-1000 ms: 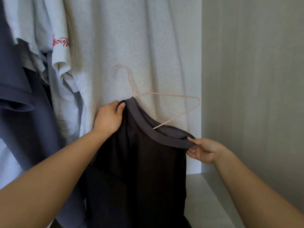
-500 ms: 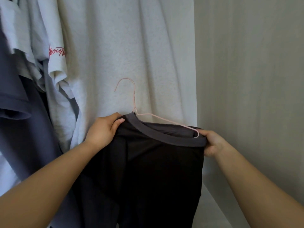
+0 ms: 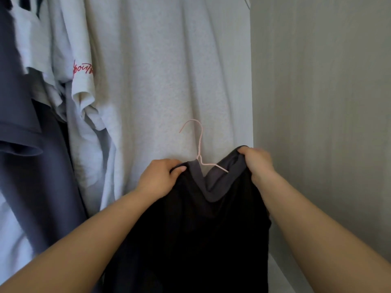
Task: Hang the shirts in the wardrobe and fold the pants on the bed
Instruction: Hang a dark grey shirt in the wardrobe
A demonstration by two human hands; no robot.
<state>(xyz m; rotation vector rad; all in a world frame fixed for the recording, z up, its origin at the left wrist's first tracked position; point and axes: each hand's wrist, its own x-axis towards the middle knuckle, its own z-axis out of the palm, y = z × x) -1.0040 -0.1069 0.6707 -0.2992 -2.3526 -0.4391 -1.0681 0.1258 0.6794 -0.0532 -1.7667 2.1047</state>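
Dark shirt (image 3: 201,229) seated on pink hanger (image 3: 200,144)
Its right arm is now inside the collar; left hand (image 3: 157,178) and right hand (image 3: 257,161) each grip a shoulder; hanging likely next.

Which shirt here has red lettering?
The white short-sleeved T-shirt hanging left: red script on its sleeve. The navy shirt, pale grey garment and held black shirt show none.

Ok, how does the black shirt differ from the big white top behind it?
The black shirt is dark with a grey neckband; the white top is pale and heathered. The black shirt is gripped by the left hand and right hand, its pink hanger hooked on nothing; the white top already hangs.
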